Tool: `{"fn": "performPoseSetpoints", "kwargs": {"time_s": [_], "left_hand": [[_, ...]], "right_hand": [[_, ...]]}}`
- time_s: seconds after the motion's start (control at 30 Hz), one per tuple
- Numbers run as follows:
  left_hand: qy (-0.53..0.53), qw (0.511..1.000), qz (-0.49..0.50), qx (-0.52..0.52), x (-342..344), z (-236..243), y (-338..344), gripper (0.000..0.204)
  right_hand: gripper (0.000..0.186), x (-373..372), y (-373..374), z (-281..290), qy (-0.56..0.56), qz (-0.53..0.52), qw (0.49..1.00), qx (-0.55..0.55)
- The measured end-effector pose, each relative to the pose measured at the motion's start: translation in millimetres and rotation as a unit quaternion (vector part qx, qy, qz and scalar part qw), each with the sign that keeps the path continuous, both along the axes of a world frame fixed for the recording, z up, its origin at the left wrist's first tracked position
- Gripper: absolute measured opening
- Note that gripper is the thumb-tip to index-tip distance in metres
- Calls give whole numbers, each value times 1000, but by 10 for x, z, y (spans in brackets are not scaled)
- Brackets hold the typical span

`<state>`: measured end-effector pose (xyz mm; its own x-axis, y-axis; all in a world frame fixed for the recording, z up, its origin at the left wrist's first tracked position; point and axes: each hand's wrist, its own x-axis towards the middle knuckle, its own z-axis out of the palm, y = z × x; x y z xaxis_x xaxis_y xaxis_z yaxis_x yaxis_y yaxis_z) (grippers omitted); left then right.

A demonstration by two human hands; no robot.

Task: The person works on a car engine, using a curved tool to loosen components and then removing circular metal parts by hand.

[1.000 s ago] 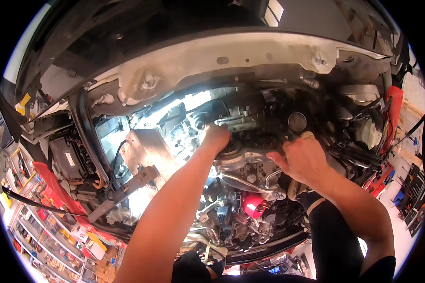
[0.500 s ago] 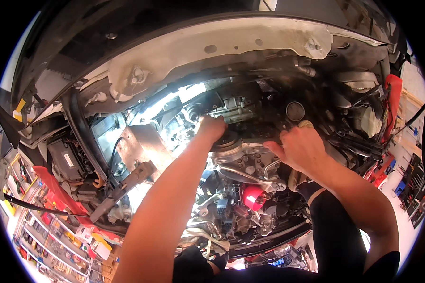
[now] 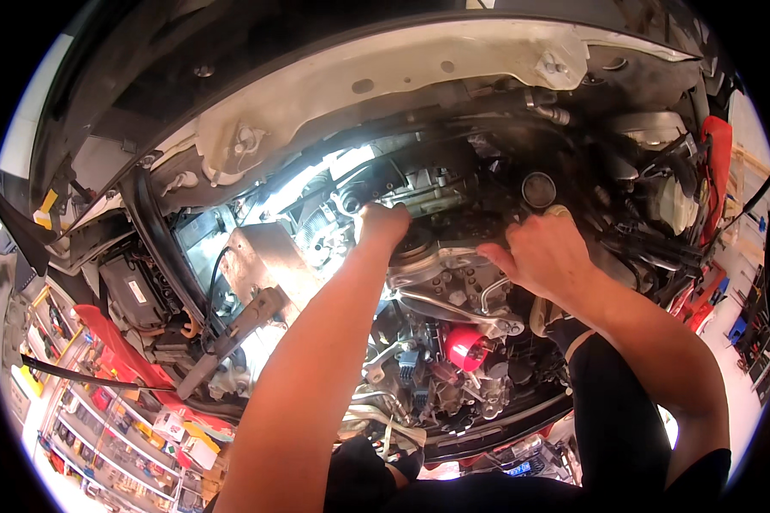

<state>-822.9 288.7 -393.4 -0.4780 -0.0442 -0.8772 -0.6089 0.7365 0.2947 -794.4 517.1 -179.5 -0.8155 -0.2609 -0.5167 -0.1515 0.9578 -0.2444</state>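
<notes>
Engine bay (image 3: pixel 257 128) — both hands on black cover (image 3: pixel 453 229)

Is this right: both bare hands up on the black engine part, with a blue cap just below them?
Not quite. The head view shows the left hand and right hand on the black engine part, but the cap below them is red, not blue.

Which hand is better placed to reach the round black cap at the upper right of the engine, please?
Probably the right hand. It rests on the silver engine part just below the round black cap. The left hand grips the engine further left, clearly farther from the cap.
</notes>
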Motion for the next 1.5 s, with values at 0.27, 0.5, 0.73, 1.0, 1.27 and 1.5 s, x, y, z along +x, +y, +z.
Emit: {"fn": "performPoseSetpoints", "kwargs": {"time_s": [0.27,0.5,0.73,1.0,1.27,1.5], "left_hand": [[-61,997,24,-28,-177,57,-152,41],[-80,989,3,125,-152,323,79,26],[-56,991,32,113,-164,411,-19,25],[-62,991,14,114,-178,520,48,25],[-30,992,-56,106,-197,486,32,27],[-29,994,-44,93,-144,442,33,29]], "right_hand": [[55,-33,-52,46,9,-19,1000,-16],[54,36,47,12,-17,-29,999,-2],[54,-22,13,44,-35,-30,999,-1],[54,-24,7,31,-45,-29,999,8],[53,-19,-55,108,-12,-31,999,10],[56,-8,-55,112,-33,-41,998,27]]}}
